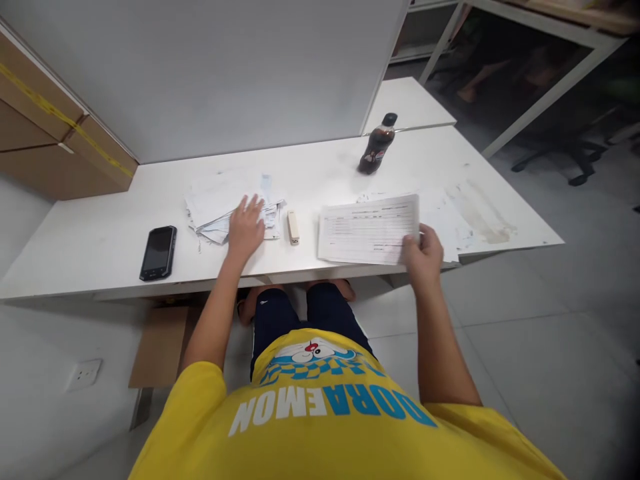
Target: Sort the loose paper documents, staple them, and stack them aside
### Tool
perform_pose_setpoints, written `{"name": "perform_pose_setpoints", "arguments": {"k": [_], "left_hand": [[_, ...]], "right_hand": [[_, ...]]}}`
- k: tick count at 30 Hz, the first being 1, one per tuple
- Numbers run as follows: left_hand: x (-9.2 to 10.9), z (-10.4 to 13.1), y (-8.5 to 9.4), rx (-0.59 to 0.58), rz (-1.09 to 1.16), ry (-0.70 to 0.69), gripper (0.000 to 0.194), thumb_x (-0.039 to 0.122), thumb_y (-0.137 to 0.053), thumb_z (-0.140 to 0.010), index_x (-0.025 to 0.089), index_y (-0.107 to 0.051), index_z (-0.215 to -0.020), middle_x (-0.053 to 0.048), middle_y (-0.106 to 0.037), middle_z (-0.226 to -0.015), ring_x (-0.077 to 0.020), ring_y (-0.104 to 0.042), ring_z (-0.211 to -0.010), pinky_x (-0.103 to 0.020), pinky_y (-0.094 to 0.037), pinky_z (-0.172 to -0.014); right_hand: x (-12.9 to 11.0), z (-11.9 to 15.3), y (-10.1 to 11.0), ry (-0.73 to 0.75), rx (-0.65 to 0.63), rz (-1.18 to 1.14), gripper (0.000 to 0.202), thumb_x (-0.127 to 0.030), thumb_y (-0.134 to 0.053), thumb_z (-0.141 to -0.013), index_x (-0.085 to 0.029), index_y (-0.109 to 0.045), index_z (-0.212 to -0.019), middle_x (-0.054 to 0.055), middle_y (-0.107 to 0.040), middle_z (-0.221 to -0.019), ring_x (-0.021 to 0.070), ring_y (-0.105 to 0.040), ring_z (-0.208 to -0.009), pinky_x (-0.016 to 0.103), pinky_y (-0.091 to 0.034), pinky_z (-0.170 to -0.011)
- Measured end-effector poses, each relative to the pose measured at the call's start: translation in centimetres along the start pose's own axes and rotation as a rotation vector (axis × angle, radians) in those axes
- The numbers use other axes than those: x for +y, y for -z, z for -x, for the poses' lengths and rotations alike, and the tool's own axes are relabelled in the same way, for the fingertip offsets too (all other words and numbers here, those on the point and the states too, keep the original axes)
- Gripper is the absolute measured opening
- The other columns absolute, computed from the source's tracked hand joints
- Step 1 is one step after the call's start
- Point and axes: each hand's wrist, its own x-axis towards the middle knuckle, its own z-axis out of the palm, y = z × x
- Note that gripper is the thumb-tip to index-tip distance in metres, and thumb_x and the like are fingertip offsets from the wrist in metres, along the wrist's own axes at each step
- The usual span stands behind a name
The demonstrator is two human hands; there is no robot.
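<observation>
My right hand (pixel 424 257) grips the right edge of a printed form (pixel 367 230), thumb on top, and the sheet is raised a little at that side. Whether it is one sheet or several I cannot tell. My left hand (pixel 246 227) lies with fingers spread on a loose pile of papers (pixel 215 200). Between the pile and the form sits a small cream stapler (pixel 293 227). More papers (pixel 440 217) lie on the table to the right, partly behind the form and my right hand.
A black phone (pixel 159 253) lies at the left of the white table (pixel 95 233). Toward the back stands a cola bottle (pixel 377 145). A grey panel (pixel 240 73) rises behind the table, with cardboard boxes (pixel 60 163) at the left. Another person's leg shows at the upper right.
</observation>
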Motion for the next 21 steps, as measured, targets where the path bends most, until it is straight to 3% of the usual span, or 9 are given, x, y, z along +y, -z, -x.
{"name": "perform_pose_setpoints", "arguments": {"k": [4, 6, 9, 13, 16, 18, 21], "left_hand": [[-5.3, -1.0, -0.7, -0.016, -0.082, 0.279, 0.067, 0.045, -0.05, -0.091, 0.012, -0.036, -0.148, -0.014, -0.03, -0.158, -0.033, -0.023, -0.147, -0.051, -0.019, -0.118], [-6.5, -0.4, -1.5, 0.006, -0.093, 0.314, 0.061, 0.046, -0.047, -0.092, 0.013, -0.043, -0.143, -0.014, -0.039, -0.154, -0.0319, -0.029, -0.145, -0.049, -0.021, -0.118], [-6.6, 0.5, -2.3, 0.084, -0.1, 0.292, 0.046, 0.041, -0.043, -0.095, 0.017, -0.056, -0.132, -0.011, -0.052, -0.144, -0.0303, -0.041, -0.137, -0.047, -0.028, -0.113], [-6.0, 0.9, -2.1, 0.158, -0.113, 0.245, 0.034, 0.031, -0.038, -0.098, 0.018, -0.064, -0.116, -0.012, -0.066, -0.127, -0.0293, -0.055, -0.12, -0.047, -0.038, -0.1], [-5.9, 0.9, -1.7, 0.221, -0.151, 0.228, 0.035, 0.025, -0.032, -0.099, 0.016, -0.066, -0.097, -0.017, -0.072, -0.099, -0.0295, -0.063, -0.098, -0.045, -0.043, -0.086], [-5.5, 1.1, -1.5, 0.248, -0.169, 0.217, 0.036, 0.025, -0.031, -0.099, 0.016, -0.065, -0.089, -0.016, -0.072, -0.087, -0.0289, -0.064, -0.088, -0.044, -0.043, -0.08], [-3.6, 2.3, -0.9, 0.273, -0.14, 0.07, 0.032, 0.025, -0.035, -0.1, 0.017, -0.065, -0.093, -0.014, -0.073, -0.09, -0.0253, -0.066, -0.087, -0.041, -0.045, -0.079]], "right_hand": [[1.6, -4.6, 3.2, -0.025, 0.013, 0.348, 0.047, -0.031, -0.049, -0.077, -0.016, -0.063, -0.119, 0.012, -0.066, -0.092, 0.0256, -0.058, -0.083, 0.045, -0.046, -0.08], [2.2, -5.9, 4.0, 0.045, -0.027, 0.551, 0.049, -0.027, -0.048, -0.077, -0.012, -0.063, -0.121, 0.019, -0.064, -0.099, 0.031, -0.056, -0.092, 0.049, -0.042, -0.082], [2.8, -6.2, 4.0, 0.151, -0.006, 0.691, 0.055, -0.023, -0.05, -0.074, -0.006, -0.06, -0.125, 0.028, -0.06, -0.112, 0.0379, -0.051, -0.103, 0.054, -0.038, -0.083], [2.5, -4.9, 2.8, 0.288, 0.123, 0.582, 0.052, -0.026, -0.047, -0.077, -0.007, -0.061, -0.123, 0.024, -0.061, -0.114, 0.0368, -0.052, -0.106, 0.055, -0.039, -0.089], [0.9, -2.7, 1.4, 0.358, 0.117, 0.427, 0.041, -0.029, -0.045, -0.082, -0.009, -0.065, -0.112, 0.02, -0.065, -0.106, 0.0316, -0.057, -0.1, 0.051, -0.043, -0.092], [-0.7, -0.4, 0.1, 0.312, 0.047, 0.278, 0.036, -0.033, -0.045, -0.085, -0.014, -0.066, -0.107, 0.016, -0.067, -0.102, 0.028, -0.06, -0.094, 0.046, -0.047, -0.086], [-3.5, 3.7, -2.0, 0.118, -0.205, -0.033, 0.035, -0.044, -0.05, -0.087, -0.019, -0.066, -0.105, 0.011, -0.07, -0.093, 0.0237, -0.063, -0.083, 0.039, -0.05, -0.075]]}}
